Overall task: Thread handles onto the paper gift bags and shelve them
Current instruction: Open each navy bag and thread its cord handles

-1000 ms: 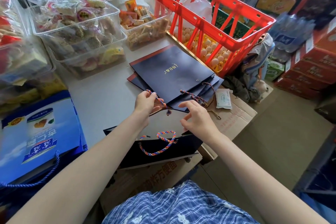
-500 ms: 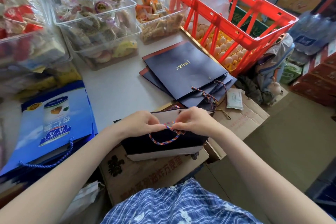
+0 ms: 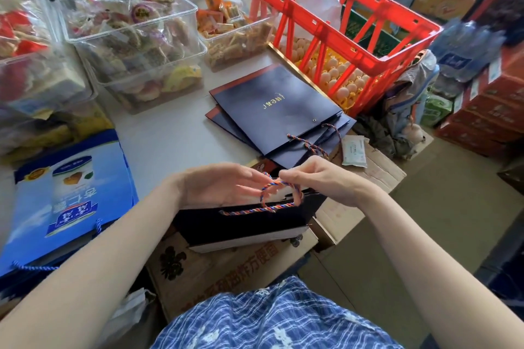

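At the desk's near edge, the right hand (image 3: 317, 178) pinches the braided cord handle (image 3: 279, 195) above the dark gift bag (image 3: 243, 224), while the left hand (image 3: 224, 187) lies with fingers (image 3: 249, 178) relaxed, touching the cord, near the stacked bags (image 3: 272, 108).

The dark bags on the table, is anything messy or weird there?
A bit messy: the dark bags lie fanned out, corners not lined up, and the stack pokes past the table edge. Nothing looks torn or spilled.
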